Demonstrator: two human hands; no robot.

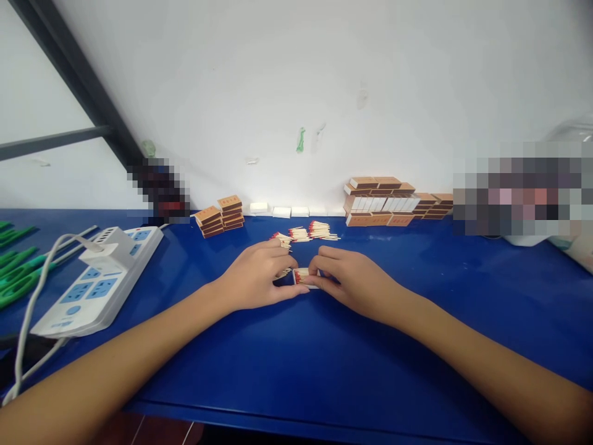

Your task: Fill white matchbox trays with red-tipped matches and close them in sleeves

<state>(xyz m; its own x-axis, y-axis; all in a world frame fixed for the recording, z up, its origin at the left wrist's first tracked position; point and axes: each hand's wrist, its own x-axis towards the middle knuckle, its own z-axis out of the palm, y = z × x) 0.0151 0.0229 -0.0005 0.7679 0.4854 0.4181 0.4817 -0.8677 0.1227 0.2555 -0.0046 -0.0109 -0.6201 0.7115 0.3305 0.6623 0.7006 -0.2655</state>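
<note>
Matchbox tray (294, 278) with red-tipped matches inside, out in the middle of a blue counter (278, 364)

I have the tray lying between both hands, on the bare stretch in front of the match piles; at its left end I see the left hand (260, 275) with thumb and index finger on opposite edges, holding it lightly, the palm arched above the surface; a few loose matches show just beside those fingers. Over the tray's other end the right hand (349, 276) is narrow, thumb and fingertips drawn close together on the matches in the tray (302, 276); whether it grips any of them, I cannot tell.

Behind the hands I count three match piles (299, 235), the nearest partly hidden by the left hand; farther back, white box-like pieces (281, 212) line up along the wall (231, 93); to their left stand two stacks of matchboxes (231, 213), to their right a wider matchbox wall (380, 202) with white ends showing in its middle row; at my far left lie a power strip (134, 278) with a white cable (34, 303) and green-handled tools (18, 281).
</note>
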